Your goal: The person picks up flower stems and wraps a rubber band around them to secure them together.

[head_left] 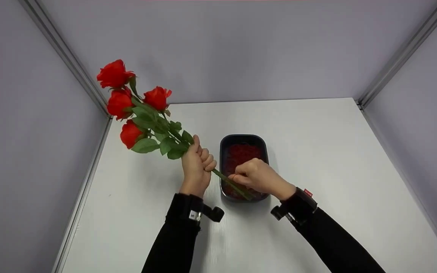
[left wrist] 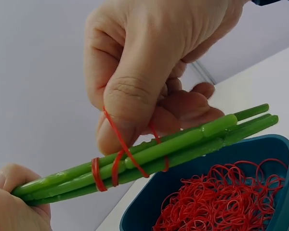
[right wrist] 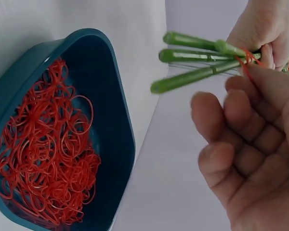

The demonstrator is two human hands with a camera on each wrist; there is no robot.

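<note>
My left hand (head_left: 197, 163) grips the green stems (head_left: 233, 185) of a bunch of red artificial roses (head_left: 127, 98), whose heads point up and to the left. The free stem ends hang over a dark teal tray (head_left: 224, 144). My right hand (head_left: 254, 176) is at the stems over the tray. The left wrist view shows a red rubber band (left wrist: 118, 159) wound round the stems (left wrist: 183, 144) and stretched up over the thumb of my right hand (left wrist: 149, 62). My left hand (left wrist: 12, 207) clasps the stems at the lower left.
The tray (right wrist: 115, 120) holds a heap of loose red rubber bands (right wrist: 43, 144). It stands in the middle of a white tabletop (head_left: 336, 159) enclosed by pale grey walls on three sides, with metal rails in the corners.
</note>
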